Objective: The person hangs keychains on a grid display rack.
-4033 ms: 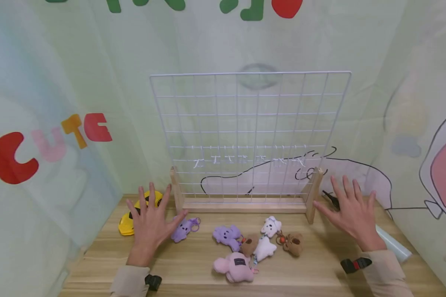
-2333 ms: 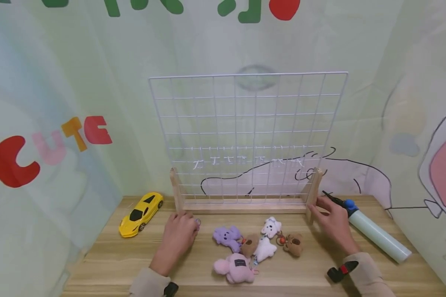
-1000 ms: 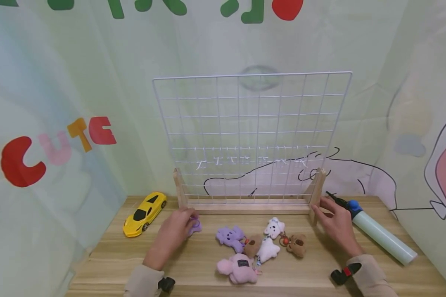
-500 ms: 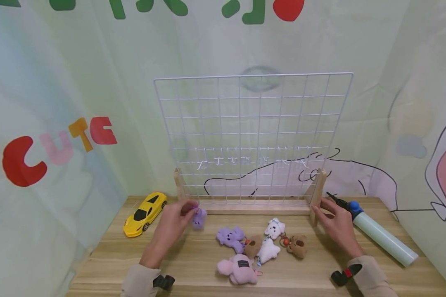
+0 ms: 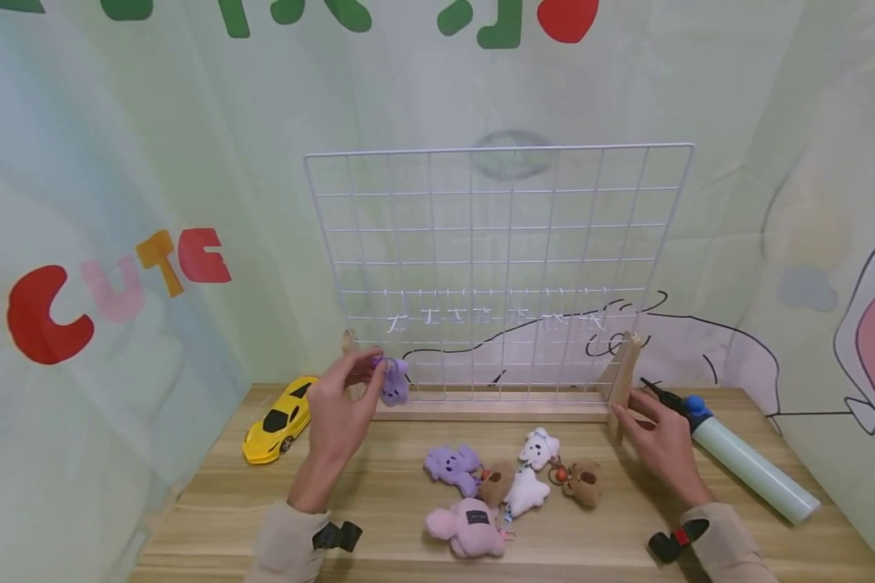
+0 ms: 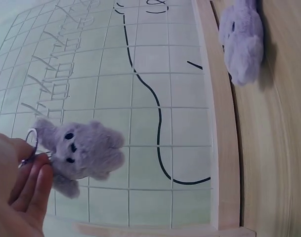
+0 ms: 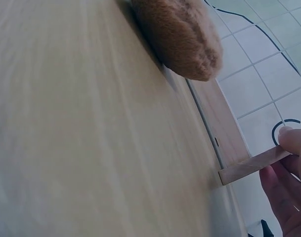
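Note:
My left hand (image 5: 341,409) pinches the metal ring of a purple plush keychain (image 5: 394,383), which hangs in the air before the lower left of the white wire grid rack (image 5: 490,243). In the left wrist view the plush (image 6: 93,149) shows its face, and the ring (image 6: 32,143) sits between thumb and fingers. Several white hooks (image 5: 455,314) hang across the grid. At the rack's right end, my right hand (image 5: 659,437) holds the wooden foot (image 5: 620,385). Thumb and fingers lie on both sides of that foot (image 7: 254,165) in the right wrist view.
On the table (image 5: 364,518) lie another purple plush (image 5: 452,465), a pink plush (image 5: 470,528), white plush toys (image 5: 528,486) and brown bears (image 5: 582,482). A yellow toy car (image 5: 277,425) sits at left, a pale green cylinder (image 5: 754,470) at right.
My left hand went from spread flat to pinching the purple keychain, then lifted it off the table toward the grid. The right hand moved onto the rack's wooden foot and stayed there.

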A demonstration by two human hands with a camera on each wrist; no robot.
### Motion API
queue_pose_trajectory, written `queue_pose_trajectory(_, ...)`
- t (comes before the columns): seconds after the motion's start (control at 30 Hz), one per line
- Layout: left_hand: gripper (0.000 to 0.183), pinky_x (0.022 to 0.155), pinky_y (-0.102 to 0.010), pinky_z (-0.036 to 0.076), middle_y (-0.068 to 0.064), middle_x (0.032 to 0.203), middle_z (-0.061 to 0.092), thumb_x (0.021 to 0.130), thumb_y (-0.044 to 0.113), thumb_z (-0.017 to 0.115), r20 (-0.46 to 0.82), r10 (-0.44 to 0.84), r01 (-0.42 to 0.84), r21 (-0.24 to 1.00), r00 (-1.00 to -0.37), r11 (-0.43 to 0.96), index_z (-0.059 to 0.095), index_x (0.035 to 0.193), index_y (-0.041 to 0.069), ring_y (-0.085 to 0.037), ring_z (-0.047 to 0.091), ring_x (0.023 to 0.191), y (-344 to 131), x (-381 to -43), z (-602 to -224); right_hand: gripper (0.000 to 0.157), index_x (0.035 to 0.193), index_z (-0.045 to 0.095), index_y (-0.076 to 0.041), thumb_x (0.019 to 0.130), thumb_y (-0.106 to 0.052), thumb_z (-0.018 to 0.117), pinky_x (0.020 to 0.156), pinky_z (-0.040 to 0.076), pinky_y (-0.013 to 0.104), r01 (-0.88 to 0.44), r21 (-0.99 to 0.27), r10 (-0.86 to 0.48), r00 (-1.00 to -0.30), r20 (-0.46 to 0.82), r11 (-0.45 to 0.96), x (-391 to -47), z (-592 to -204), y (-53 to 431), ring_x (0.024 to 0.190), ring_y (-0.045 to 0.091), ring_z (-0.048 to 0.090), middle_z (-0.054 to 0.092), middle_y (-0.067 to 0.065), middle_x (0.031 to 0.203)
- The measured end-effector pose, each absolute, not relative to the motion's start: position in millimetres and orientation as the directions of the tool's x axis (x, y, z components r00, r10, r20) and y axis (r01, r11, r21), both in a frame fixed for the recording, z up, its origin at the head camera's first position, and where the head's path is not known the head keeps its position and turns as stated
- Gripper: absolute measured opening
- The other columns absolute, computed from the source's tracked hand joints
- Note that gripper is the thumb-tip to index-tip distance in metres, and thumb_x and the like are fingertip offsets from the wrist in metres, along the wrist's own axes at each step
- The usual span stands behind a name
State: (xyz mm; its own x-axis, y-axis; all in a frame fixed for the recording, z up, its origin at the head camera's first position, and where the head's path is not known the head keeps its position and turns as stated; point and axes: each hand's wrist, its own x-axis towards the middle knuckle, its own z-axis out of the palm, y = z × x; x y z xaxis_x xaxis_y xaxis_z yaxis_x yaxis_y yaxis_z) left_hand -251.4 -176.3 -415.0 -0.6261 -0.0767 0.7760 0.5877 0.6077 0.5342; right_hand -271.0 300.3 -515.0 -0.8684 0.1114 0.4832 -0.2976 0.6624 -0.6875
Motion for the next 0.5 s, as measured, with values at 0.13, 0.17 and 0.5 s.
queue_pose_trajectory(0.13,0.026,0.084,-0.01,0.06,-0.011,0.104,0.082,0.098,0.008,0.08,0.807,-0.122,0.635,0.538,-0.577,0.555,0.073,0.122,0.003,-0.021,0.078,0.087,-173,-253,-412,0.041,0.137,0.07,0.005,0.102,-0.014,0.077,0.078,0.048,-0.004,-0.293,-0.69,0.12,-0.867,0.484,0.662,-271,-516,300,0.116,0.047,0.074,0.075,0.029,0.13)
queue_pose_trajectory(0.17,0.027,0.085,-0.01,0.06,-0.011,0.104,0.082,0.098,0.008,0.08,0.81,-0.134,0.636,0.541,-0.572,0.55,0.072,0.123,0.003,-0.02,0.078,0.087,-172,-253,-411,0.041,0.137,0.07,0.005,0.102,-0.014,0.077,0.078,0.048,-0.004,-0.293,-0.691,0.12,-0.867,0.483,0.661,-271,-517,300,0.116,0.047,0.074,0.074,0.029,0.13)
queue_pose_trajectory(0.5,0.026,0.086,-0.015,0.062,-0.013,0.105,0.082,0.099,0.011,0.08,0.816,-0.286,0.666,0.576,-0.502,0.474,0.07,0.12,-0.001,-0.014,0.078,0.091,-161,-260,-397,0.04,0.137,0.07,0.003,0.103,-0.016,0.077,0.081,0.055,0.003,-0.292,-0.688,0.112,-0.871,0.478,0.664,-270,-516,301,0.117,0.046,0.074,0.074,0.028,0.132)
